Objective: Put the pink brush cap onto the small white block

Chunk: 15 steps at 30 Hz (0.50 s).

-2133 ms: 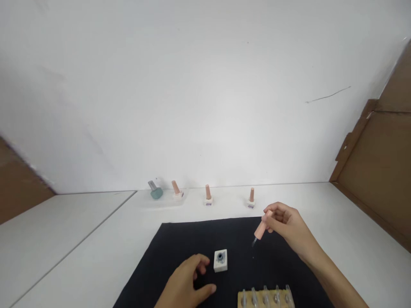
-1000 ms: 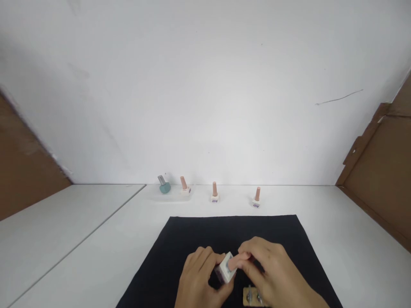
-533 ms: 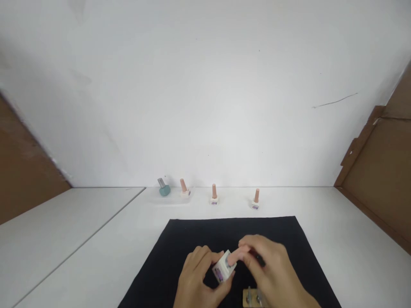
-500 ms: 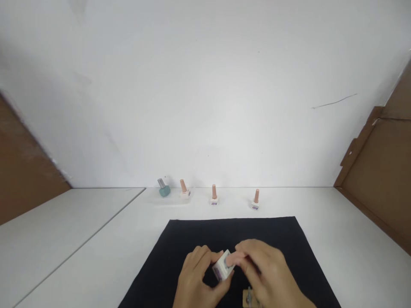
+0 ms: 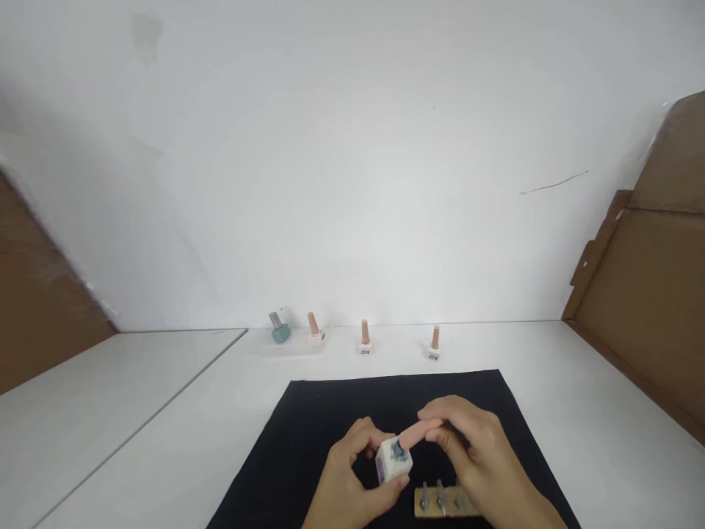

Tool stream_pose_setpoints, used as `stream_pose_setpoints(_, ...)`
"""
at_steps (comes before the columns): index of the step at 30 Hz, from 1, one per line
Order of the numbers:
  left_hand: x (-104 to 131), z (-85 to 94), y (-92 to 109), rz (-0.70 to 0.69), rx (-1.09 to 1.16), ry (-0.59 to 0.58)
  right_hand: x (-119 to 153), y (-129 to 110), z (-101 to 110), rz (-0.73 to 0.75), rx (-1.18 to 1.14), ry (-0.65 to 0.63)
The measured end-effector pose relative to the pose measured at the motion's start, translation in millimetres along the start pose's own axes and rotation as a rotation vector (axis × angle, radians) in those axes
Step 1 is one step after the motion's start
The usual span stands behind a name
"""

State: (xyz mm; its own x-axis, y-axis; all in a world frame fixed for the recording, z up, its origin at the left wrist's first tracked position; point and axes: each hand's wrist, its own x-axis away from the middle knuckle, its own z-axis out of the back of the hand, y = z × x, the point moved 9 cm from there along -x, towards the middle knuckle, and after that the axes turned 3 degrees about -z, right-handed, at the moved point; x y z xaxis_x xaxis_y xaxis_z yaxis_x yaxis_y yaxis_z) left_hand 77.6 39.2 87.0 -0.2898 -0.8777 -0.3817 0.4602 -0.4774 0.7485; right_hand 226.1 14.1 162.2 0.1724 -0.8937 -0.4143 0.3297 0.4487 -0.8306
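Count: 5 polish bottles total. 1 white square bottle (image 5: 393, 461) in hand over the black mat (image 5: 308, 441), 4 more lined up well beyond the grip along the wall: 1 teal bottle (image 5: 280, 329) with a grey cap, 3 white bottles with pink caps (image 5: 313, 328) (image 5: 364, 337) (image 5: 434, 343). 1 wooden nail-tip stand (image 5: 440, 502) just below the right hand.

Left hand (image 5: 352, 485): thumb and fingers pinched on the white square bottle, holding it tilted off the mat. Right hand (image 5: 476, 455): fingertips pinched on the pink cap (image 5: 418, 433), whose lower end sits at the bottle's neck; grey-blue polish shows at the opening.

Labels: small purple patches on the far white bottles, no text readable. Nothing legible on the held bottle.

Hidden/unclear: brush not visible, can't tell if the cap is threaded on or just resting at the neck. The stand is partly covered by the right hand and cut by the frame's lower edge; three clear tips visible, full count unknown. Both wrists cut off at the bottom.
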Motion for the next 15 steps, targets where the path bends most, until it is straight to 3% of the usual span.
stream_pose_setpoints(7,3.1,-12.3,-8.0,0.118,0.106,-0.025,16.1,56.5,42.1,-0.387,-0.314,0.279)
stream_pose_setpoints(15,-2.4,-29.2,-26.3,0.215,-0.048,-0.121,36.1,87.2,50.8,-0.586,-0.635,0.404)
